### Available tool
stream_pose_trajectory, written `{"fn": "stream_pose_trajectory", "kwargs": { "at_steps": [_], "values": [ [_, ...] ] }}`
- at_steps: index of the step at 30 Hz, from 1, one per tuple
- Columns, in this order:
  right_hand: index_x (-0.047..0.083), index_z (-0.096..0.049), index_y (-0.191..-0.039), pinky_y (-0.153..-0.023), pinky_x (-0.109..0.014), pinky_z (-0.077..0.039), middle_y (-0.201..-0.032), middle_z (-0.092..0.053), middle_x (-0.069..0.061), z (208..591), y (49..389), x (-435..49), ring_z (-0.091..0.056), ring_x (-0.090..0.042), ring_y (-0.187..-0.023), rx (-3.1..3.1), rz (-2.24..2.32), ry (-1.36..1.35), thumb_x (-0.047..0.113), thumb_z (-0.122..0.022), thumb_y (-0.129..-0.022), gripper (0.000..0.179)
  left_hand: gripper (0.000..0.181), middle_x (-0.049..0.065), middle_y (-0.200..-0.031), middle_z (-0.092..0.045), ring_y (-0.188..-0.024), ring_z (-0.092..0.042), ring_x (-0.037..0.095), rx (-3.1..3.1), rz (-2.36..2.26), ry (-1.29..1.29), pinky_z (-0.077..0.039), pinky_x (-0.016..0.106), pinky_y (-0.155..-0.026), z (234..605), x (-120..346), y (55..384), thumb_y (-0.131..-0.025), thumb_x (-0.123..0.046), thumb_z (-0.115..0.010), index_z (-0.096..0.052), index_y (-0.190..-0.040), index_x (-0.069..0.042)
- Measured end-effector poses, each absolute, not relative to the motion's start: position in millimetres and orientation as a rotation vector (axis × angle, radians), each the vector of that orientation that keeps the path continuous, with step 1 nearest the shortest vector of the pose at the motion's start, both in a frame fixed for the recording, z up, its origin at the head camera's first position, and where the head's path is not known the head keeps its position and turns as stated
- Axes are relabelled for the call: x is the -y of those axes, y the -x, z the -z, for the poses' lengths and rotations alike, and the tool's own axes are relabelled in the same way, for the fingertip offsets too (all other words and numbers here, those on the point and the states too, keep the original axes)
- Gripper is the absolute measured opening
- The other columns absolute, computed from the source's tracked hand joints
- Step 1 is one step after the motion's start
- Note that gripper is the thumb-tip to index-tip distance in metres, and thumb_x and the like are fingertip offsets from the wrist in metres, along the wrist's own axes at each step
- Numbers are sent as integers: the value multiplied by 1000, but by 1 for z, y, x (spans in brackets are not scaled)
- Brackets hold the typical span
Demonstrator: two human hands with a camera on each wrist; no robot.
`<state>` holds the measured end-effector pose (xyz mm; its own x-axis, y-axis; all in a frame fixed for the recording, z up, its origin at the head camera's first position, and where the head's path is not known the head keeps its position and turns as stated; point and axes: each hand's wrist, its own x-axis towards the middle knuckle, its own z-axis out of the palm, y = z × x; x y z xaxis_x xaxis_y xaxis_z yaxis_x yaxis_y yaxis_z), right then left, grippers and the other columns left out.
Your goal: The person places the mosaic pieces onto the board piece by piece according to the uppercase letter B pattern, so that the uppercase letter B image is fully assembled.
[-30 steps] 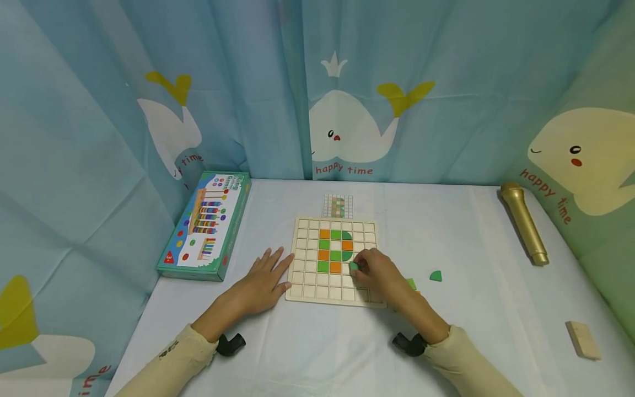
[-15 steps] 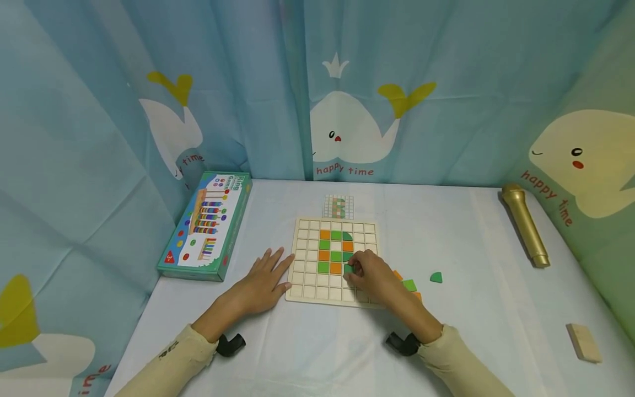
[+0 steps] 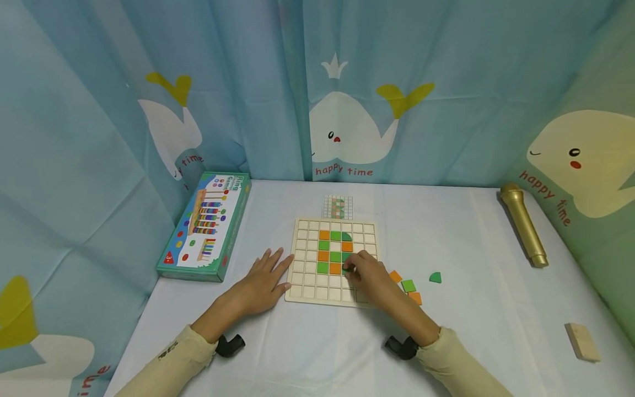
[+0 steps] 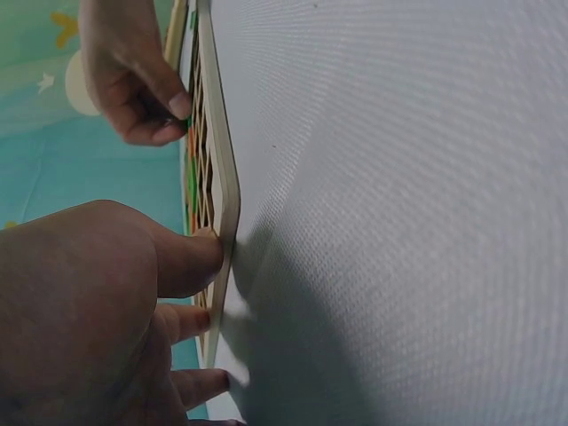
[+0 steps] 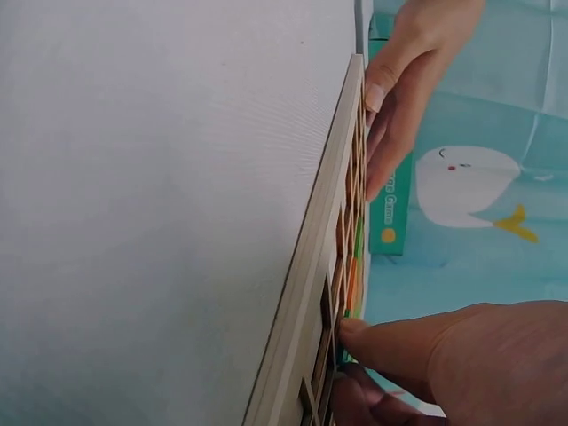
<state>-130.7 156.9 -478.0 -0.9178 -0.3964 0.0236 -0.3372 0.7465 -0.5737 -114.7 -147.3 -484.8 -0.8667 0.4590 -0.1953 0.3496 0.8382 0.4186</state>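
Note:
A wooden grid board (image 3: 322,293) lies on the white table, with orange, light green and dark green tiles set in its middle columns. My right hand (image 3: 371,278) pinches a dark green tile (image 3: 344,269) at a cell right of the lowest orange tile (image 3: 335,268); its shape is mostly covered by the fingers. In the right wrist view, the thumb (image 5: 377,344) is low against the board. My left hand (image 3: 263,284) rests with spread fingers at the board's left edge, thumb and fingertips touching it in the left wrist view.
A small printed grid card (image 3: 338,207) lies behind the board. Right of it are loose tiles, among them a dark green quarter-round (image 3: 435,277). A green game box (image 3: 205,226) stands left, a gold microphone (image 3: 524,225) and wooden block (image 3: 582,342) right.
My right hand has moved slightly left with the dark green tile, down to the cell beside the lowest orange tile. Loose tiles near its wrist have come into view. The left hand stays still.

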Motion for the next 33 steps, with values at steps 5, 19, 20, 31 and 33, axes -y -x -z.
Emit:
{"fn": "stream_pose_trajectory", "kwargs": {
  "at_steps": [5,19,20,31,33],
  "values": [
    [5,-72,-107,-82,-37,-54,-106,-64,-6,478,129,-159,-62,-18,-89,-2878,911,685,1,-74,-97,11,66,19,-176,-16,-162,-8,46,-2726,-550,-608,-15,63,-128,484,147,115,-111,-35,-51,-27,-169,-13],
    [1,-64,-122,-86,-56,-47,-120,-61,-21,456,119,-229,-59,-32,-99,-2878,703,293,23,-78,-97,35,66,18,-176,-16,-162,-8,46,-2734,-529,-609,-16,63,-128,485,147,115,-111,-37,-51,-27,-169,-13],
    [1,-63,-123,-89,-58,-45,-122,-61,-21,457,119,-234,-59,-34,-103,-2865,681,266,24,-78,-97,38,66,18,-176,-16,-162,-8,46,-2735,-529,-611,-16,63,-128,485,148,115,-111,-36,-51,-27,-169,-13],
    [1,-65,-120,-90,-53,-52,-116,-61,-18,464,126,-246,-60,-34,-106,-2828,778,371,8,-74,-98,25,67,17,-176,-15,-162,-7,45,-2731,-518,-603,-15,63,-129,486,148,116,-112,-38,-49,-25,-169,-15],
    [1,-65,-122,-91,-53,-54,-118,-60,-19,466,128,-247,-60,-35,-107,-2825,810,389,3,-72,-99,24,67,16,-176,-15,-163,-6,45,-2729,-522,-602,-15,62,-129,487,148,116,-112,-39,-49,-25,-170,-15]
  ]
}}
